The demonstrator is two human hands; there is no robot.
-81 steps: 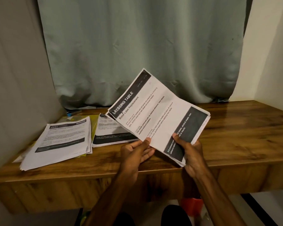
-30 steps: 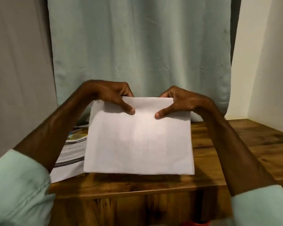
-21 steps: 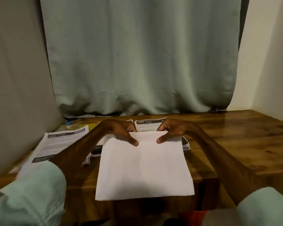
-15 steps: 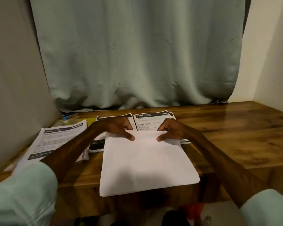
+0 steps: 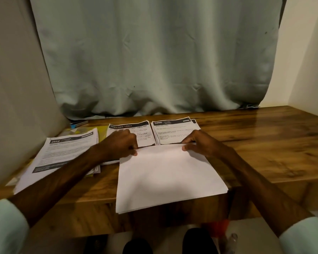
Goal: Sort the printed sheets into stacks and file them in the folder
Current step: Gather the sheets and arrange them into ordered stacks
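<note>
Head view: a flat, blank-side-up stack of white sheets (image 5: 169, 176) lies on the glossy, grained wooden table (image 5: 264, 143), its near edge overhanging the front. The left hand (image 5: 121, 145) and right hand (image 5: 200, 145) pinch its far edge with curled fingers (image 5: 131, 142). Behind lie three printed stacks (image 5: 174, 131), the leftmost on a yellow folder (image 5: 102, 129). A creased pale-green curtain (image 5: 154, 61) hangs behind.

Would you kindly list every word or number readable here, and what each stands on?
"2652": header of the left stack, top sheet.
"RESSING TABLE": header of the middle stack, first letter unclear.
"3800": header of the right stack.
Smaller print on all three: too blurred to read.
The blank stack shows no print.
</note>
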